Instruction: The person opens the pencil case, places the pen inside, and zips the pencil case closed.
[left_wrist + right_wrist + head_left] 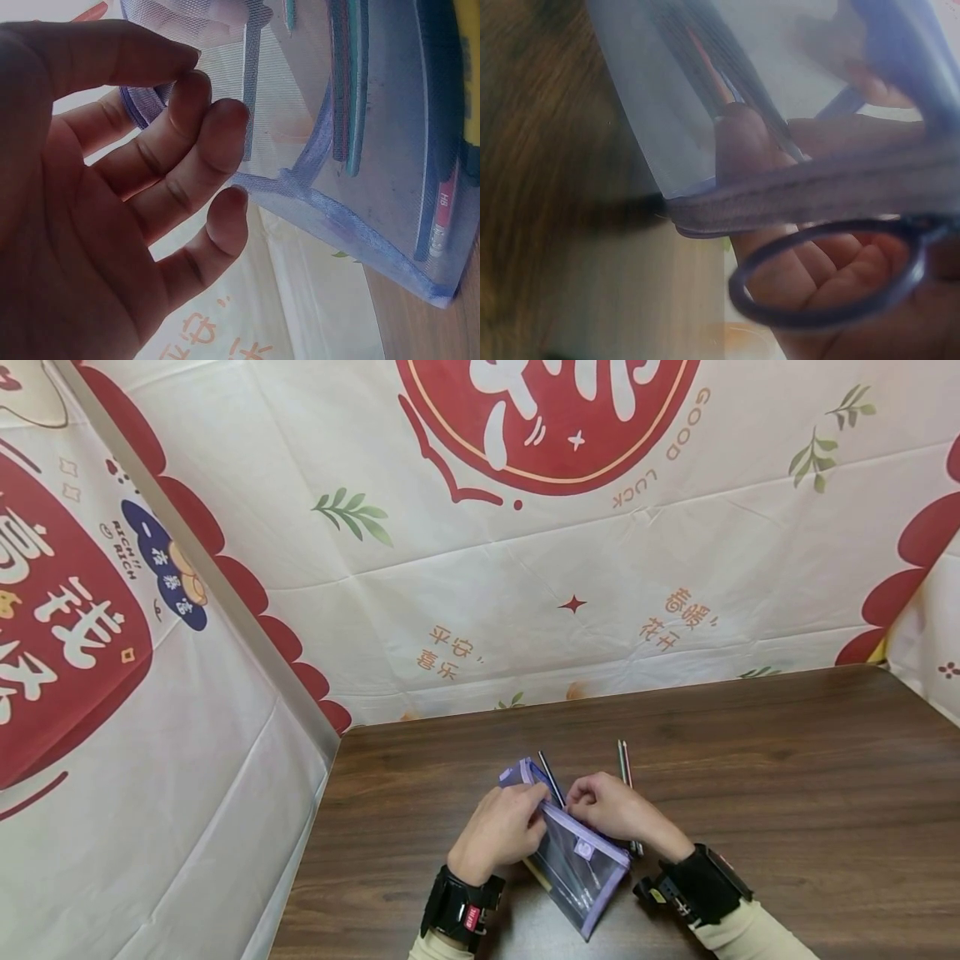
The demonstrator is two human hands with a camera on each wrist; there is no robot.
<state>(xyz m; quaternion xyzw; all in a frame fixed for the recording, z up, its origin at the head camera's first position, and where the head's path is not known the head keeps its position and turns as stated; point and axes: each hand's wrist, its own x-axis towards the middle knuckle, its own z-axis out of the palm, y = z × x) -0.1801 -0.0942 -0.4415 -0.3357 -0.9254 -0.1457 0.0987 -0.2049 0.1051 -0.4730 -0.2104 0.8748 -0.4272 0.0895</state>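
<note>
Cream sleeves (757,935) and black wrist straps (705,883) lie nearest us. From the left, we see the left hand (498,831), fingers curled and pinching the rim of a purple-edged mesh pouch (566,860), which slants between the hands over the brown table (795,793). Next, a dark pen (551,777) shows beside the rim; then comes the right hand (615,810), fingers bent in at the zip (603,843), though we cannot tell what they grasp. Loose pencils (626,760) lie behind it. We judge the pouch light, floppy and hardly fragile, best held by its firmer bound rim, either side of the opening. For writing, we read "RICH!! RICH" on the left cloth (210,752), 平安喜乐 and "GOOD LUCK" on the back cloth (525,577), and "HB" on a pencil (444,202) seen through the mesh; the pouch's small tag (583,848) is too small to read.
</note>
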